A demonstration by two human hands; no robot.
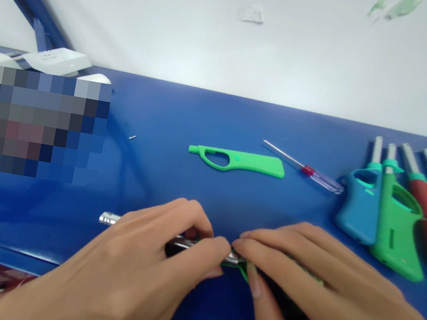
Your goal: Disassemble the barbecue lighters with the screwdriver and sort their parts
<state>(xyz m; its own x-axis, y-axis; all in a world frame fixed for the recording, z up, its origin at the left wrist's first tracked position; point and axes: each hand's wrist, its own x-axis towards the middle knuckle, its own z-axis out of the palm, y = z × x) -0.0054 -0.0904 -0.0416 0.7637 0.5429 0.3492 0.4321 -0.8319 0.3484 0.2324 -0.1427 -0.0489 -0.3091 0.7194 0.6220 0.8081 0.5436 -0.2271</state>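
My left hand [139,262] is closed around a shiny metal lighter tube [107,218], whose slotted end sticks out to the left past my knuckles. Close beside it, my right hand [324,282] curls over a green lighter body [244,273] at the tube's inner end. Only slivers of green show between my fingers, so most of that body is hidden. The fingertips of both hands nearly meet where tube and body come together. Beyond them on the blue table lies a bright green lighter casing half [257,164] with a trigger loop.
A screwdriver [320,180] with a clear purple handle lies right of the casing half. At the right stand out a blue lighter [359,206], a green lighter [398,229] and several red ones. A tiny screw [132,138] lies left. White objects [58,61] and a blurred-out patch occupy the far left.
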